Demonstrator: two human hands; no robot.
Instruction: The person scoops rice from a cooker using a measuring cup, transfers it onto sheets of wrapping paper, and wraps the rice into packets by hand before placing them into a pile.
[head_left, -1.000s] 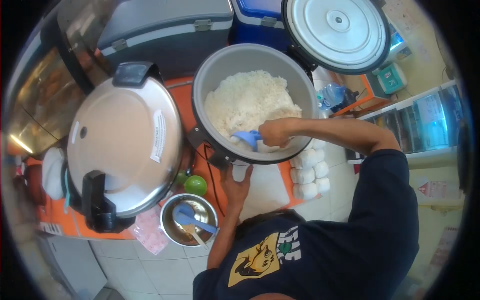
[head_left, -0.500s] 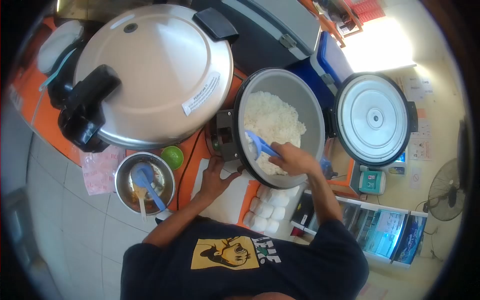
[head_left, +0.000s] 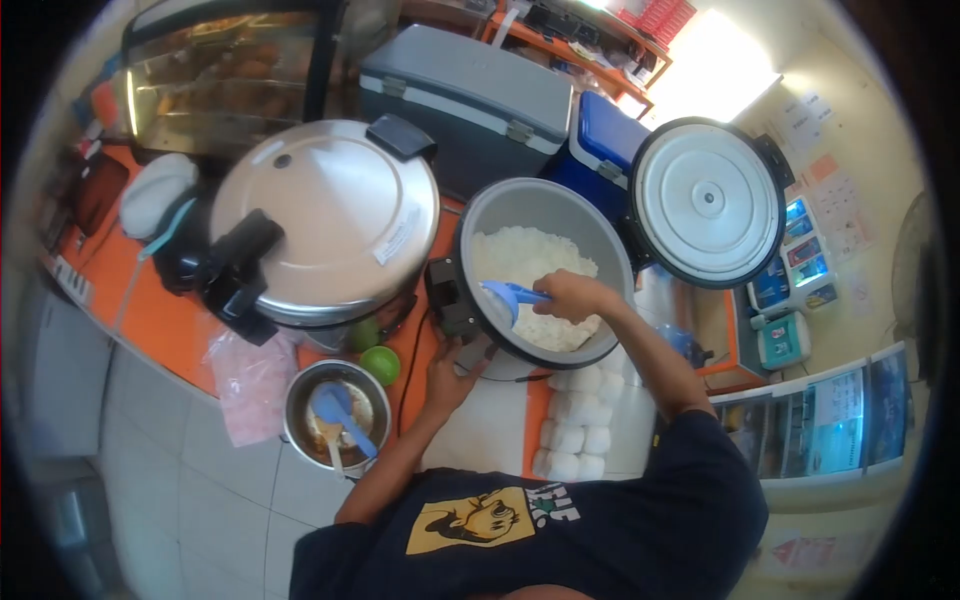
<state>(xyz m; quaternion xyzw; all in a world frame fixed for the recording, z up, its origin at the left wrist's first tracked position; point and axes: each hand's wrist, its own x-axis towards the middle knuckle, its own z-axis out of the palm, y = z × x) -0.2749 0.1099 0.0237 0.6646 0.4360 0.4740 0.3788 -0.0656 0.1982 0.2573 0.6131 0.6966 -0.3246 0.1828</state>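
Note:
My right hand (head_left: 572, 297) is closed around the handle of a blue rice paddle (head_left: 511, 293), inside an open rice cooker (head_left: 545, 203). White rice (head_left: 530, 250) fills its bottom, and the paddle's head is by the inner wall on the left. Fingers spread, my left hand (head_left: 452, 378) rests against the cooker's lower outer side, below its black front latch (head_left: 452, 300); some fingertips are hidden by the cooker. The cooker's round lid (head_left: 708, 200) stands swung open to the right.
A second, closed rice cooker (head_left: 330, 200) stands left. Nearer me are a steel bowl (head_left: 292, 415) with a blue paddle and wooden spoon, a green bowl (head_left: 380, 366), a pink plastic bag (head_left: 250, 385) and white wrapped packs (head_left: 570, 438). Cool boxes (head_left: 470, 85) sit behind.
The view has tilted up, showing more of the back. The paddle's head has shifted slightly toward the cooker's left wall. My left hand stays by the cooker's side.

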